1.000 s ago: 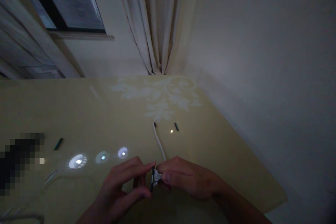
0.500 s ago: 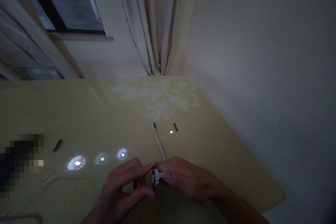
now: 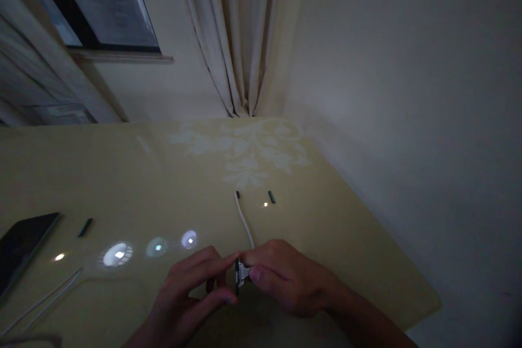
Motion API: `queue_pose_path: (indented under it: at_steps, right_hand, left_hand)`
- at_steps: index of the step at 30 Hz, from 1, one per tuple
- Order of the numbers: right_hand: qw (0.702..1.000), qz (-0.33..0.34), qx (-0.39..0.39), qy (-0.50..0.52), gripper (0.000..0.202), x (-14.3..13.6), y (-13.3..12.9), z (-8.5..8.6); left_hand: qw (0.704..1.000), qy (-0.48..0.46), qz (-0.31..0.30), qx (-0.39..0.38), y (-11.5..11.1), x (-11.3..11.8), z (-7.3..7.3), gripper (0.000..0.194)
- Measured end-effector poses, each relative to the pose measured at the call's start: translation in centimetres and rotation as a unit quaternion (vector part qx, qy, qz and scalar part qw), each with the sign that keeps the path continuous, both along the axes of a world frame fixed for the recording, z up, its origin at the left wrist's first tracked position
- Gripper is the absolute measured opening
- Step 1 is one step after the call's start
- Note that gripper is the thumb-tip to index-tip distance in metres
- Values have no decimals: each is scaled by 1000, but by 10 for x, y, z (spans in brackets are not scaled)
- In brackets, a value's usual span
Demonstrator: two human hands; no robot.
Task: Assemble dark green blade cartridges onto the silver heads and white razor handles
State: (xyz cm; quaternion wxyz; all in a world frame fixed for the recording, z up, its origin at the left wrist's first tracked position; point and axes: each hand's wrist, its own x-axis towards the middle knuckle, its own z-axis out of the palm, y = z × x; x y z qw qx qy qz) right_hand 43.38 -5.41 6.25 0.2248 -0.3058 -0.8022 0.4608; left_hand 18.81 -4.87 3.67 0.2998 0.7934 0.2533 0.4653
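Near the front of the table my two hands meet over a small item. My left hand [image 3: 191,288] has its thumb and forefinger at the two ends of a thin dark strip [image 3: 237,277], seen edge-on. My right hand [image 3: 285,277] is closed on the small silver-white piece [image 3: 243,273] that sits against the strip; its fingers hide the rest. From behind the right hand, a slender white curved stem or cord [image 3: 244,220] with a dark tip runs away from me. A short dark green bar [image 3: 271,197] lies just right of that tip.
At the left lie a dark flat tablet-like device [image 3: 28,244], another short dark bar [image 3: 85,227] and a looped white cord [image 3: 53,296]. The glossy yellowish table [image 3: 346,250] reflects several lights. A wall [image 3: 408,119] runs along its right side; curtains [image 3: 240,27] hang behind.
My hands keep the same hold, with the strip and the silver-white piece together. The view has shifted slightly, and the flat device at the left now shows plainly.
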Motion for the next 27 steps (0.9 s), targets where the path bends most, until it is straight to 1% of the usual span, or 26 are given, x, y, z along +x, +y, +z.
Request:
queue_pose_path:
  at_steps: [3,6,12,14,18,27]
  right_hand:
    - [999,22,-22,37,49,2,4,-1]
    - [995,46,-63,66,53,2,7,-3]
    - [987,62,-96,112,53,1,9,0]
    - [985,66,-100,125,52,1,9,3]
    - [985,54,-103,129,53,1,8,7]
    - [986,63,-101,117,54,4,6,9]
  left_hand:
    - [1000,3,-12,-11,0,-3,-1,37]
    - [1000,6,-7,-7,-2,-9,-2,38]
    - [1000,-9,2,4,-3,-14,-5,40]
    - [1000,-10,0,2,-3,-14,-5,40]
    - [1000,-11,2,-3,-3,-13,-5,41]
    - [1000,-18,8,-4,-3,-14,-7,41]
